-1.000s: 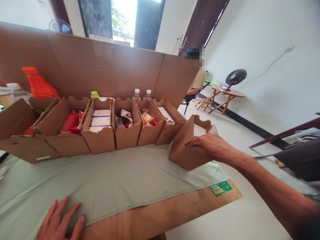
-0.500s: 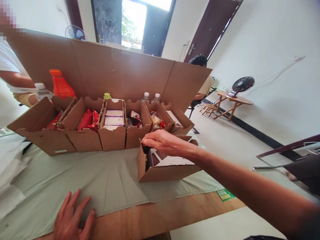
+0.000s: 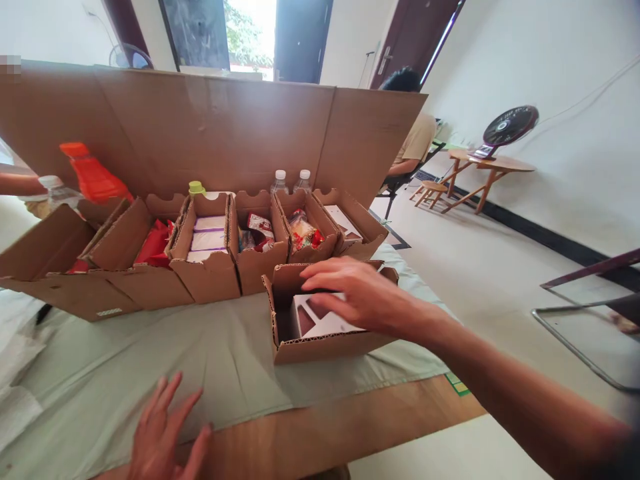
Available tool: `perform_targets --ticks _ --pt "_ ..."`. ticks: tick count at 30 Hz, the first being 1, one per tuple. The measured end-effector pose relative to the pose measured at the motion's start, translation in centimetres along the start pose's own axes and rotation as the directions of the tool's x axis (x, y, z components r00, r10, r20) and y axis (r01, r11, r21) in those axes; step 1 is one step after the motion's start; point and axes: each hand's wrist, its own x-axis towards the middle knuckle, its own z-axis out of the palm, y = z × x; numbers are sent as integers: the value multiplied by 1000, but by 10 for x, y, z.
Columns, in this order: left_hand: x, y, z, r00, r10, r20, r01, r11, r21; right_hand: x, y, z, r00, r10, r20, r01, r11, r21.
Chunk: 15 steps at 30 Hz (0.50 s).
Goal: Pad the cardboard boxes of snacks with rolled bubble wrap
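My right hand (image 3: 357, 293) hovers over an open cardboard box (image 3: 335, 347) at the near right of the table, fingers stretched out and holding nothing. Inside that box lies a white-and-brown carton (image 3: 325, 327), partly hidden under the hand; I cannot tell whether the fingers touch it. My left hand (image 3: 167, 433) is at the table's front edge, fingers spread, with nothing in it. Behind, a row of open cardboard bins holds red packets (image 3: 155, 243), white packs with purple bands (image 3: 209, 239), snack bags (image 3: 257, 233) and another white carton (image 3: 343, 222).
A tall cardboard panel (image 3: 225, 127) stands behind the bins. An orange bottle (image 3: 95, 175) and clear bottles with white caps (image 3: 304, 180) are between them. A pale green cloth (image 3: 200, 353) covers the table. A person (image 3: 415, 137) sits beyond; a fan (image 3: 510, 125) stands right.
My right hand has let go of the near box's left edge and moved right, over the carton. My left hand has lifted slightly and shifted right. The view has also shifted.
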Motion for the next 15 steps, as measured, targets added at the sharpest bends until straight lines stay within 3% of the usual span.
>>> perform_targets --ticks 2,3,4,6,7,9,11,13,15 --pt "21 31 3 995 -61 75 70 991 -118 -38 8 -12 966 145 -215 -139 989 45" --pt "32 47 7 986 -109 126 131 975 -182 -61 13 -15 915 251 -316 -241 968 71" --pt "42 62 11 975 -159 158 194 951 -242 -84 19 -15 839 363 -406 -353 930 101" --pt "61 87 23 958 -184 222 257 895 -364 -128 33 -3 629 555 -544 -551 812 191" --pt "69 96 30 952 -184 243 274 865 -419 -146 39 8 578 658 -482 -614 740 275" --pt "82 110 41 944 -171 283 299 805 -513 -166 50 38 591 759 -272 -644 648 407" --pt "92 119 49 935 -172 310 329 744 -581 -168 56 70 646 759 -80 -652 603 460" --pt "100 123 53 931 -184 314 348 705 -618 -155 57 94 683 730 -15 -631 601 490" --pt "108 121 55 922 -225 314 378 690 -617 -134 57 108 699 714 -34 -597 610 521"
